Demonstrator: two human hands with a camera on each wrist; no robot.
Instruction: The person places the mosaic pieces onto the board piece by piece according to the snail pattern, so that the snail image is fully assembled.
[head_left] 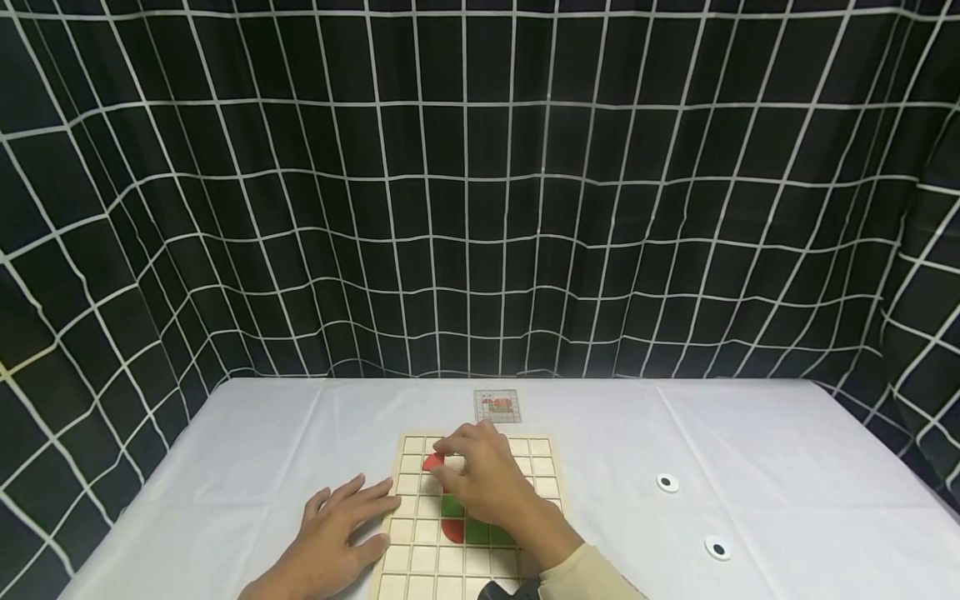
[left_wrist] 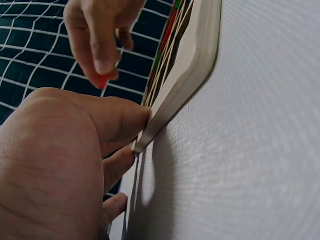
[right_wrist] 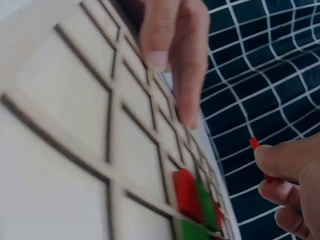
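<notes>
A pale wooden grid board (head_left: 423, 560) lies on the white table. My right hand (head_left: 491, 479) is over its upper part and pinches a small red tile (right_wrist: 253, 143) between thumb and fingertips, held above the grid in the right wrist view. Beneath this hand, green tiles (head_left: 477, 532) and a red tile with a rounded side (head_left: 453, 530) sit in the board's cells; the hand and forearm hide some cells. My left hand (head_left: 330, 533) rests at the board's left edge, its fingers spread and the thumb touching the rim in the left wrist view.
A small picture card (head_left: 497, 406) lies just beyond the board. Two white discs with black dots, a farther disc (head_left: 667, 482) and a nearer disc (head_left: 717, 547), lie on the table to the right. A black curtain (head_left: 487, 208) with white grid lines hangs behind the table.
</notes>
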